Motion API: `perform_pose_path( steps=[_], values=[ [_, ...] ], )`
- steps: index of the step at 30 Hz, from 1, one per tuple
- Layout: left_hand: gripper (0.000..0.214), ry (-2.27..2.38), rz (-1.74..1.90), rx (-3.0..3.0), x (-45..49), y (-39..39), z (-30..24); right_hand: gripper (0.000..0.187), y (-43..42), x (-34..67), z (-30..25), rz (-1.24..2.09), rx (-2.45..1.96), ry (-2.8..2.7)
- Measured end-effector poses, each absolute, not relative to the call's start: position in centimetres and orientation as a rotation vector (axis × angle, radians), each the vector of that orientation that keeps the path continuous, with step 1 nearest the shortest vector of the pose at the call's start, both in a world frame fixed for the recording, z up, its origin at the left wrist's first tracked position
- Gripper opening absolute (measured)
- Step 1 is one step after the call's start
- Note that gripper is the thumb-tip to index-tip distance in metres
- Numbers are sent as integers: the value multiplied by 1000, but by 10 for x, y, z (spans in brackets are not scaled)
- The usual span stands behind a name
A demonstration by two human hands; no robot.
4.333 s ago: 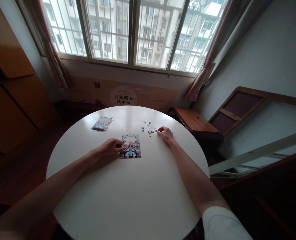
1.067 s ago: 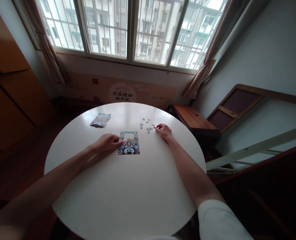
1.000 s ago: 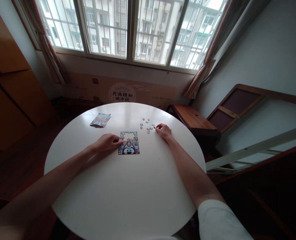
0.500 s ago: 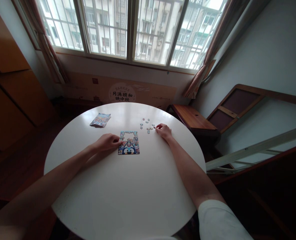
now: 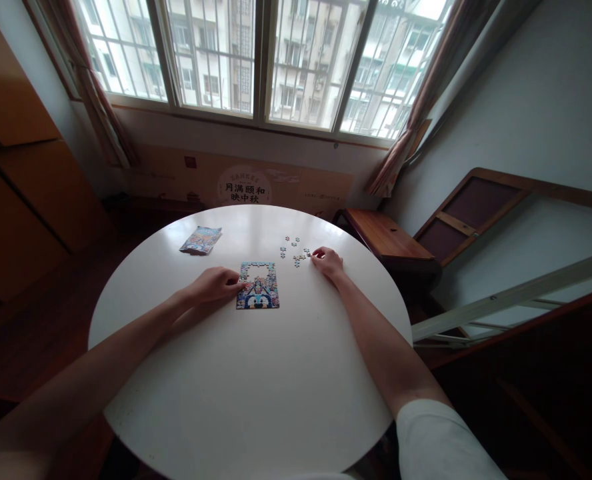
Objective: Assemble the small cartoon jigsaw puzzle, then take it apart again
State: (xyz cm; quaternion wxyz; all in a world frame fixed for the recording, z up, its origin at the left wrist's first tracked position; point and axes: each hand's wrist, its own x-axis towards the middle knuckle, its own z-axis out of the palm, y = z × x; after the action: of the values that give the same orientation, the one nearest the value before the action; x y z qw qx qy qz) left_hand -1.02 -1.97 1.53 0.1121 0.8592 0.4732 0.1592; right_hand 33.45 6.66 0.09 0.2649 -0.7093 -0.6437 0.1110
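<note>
A small jigsaw puzzle (image 5: pixel 263 301) with a blue cartoon face lies flat in the middle of the white round table (image 5: pixel 256 380). Its upper middle shows a white gap with jagged edges. My left hand (image 5: pixel 216 283) is closed at the puzzle's left edge, its fingertips pressed on it. To the right and farther back, several loose puzzle pieces (image 5: pixel 297 257) are scattered. At their right side my right hand (image 5: pixel 328 261) pinches a puzzle piece (image 5: pixel 309 255) close to the tabletop; the fingers partly hide it.
A colourful packet (image 5: pixel 201 240) lies at the table's back left. Beyond the right rim stands a wooden chair or bench (image 5: pixel 383 233). Barred windows (image 5: pixel 261 60) and a printed banner (image 5: pixel 286 183) are behind the table. An orange-brown cabinet (image 5: pixel 21 207) stands at left.
</note>
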Motion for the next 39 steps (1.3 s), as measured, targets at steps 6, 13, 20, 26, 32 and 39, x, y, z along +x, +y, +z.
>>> perform_pose_path(
  steps=[6, 13, 20, 26, 32, 39],
  values=[
    [53, 1375, 491, 2513, -11, -19, 14, 16, 66, 335, 1, 289, -1910, -1736],
    [54, 1407, 451, 2558, -12, -16, 10, 16, 63, 334, 3, 332, -1857, -1705],
    [53, 1401, 450, 2547, -11, -16, 11, 19, 66, 337, -2, 413, -1754, -1687],
    [54, 1385, 489, 2531, -12, -17, 11, 37, 68, 327, 7, 635, -1532, -1537],
    [53, 1386, 470, 2533, -13, -17, 11, 28, 56, 287, 24, 940, -1203, -1508],
    [50, 1356, 481, 2519, -13, -17, 13, 19, 33, 220, 24, 1134, -1019, -1707]
  ],
)
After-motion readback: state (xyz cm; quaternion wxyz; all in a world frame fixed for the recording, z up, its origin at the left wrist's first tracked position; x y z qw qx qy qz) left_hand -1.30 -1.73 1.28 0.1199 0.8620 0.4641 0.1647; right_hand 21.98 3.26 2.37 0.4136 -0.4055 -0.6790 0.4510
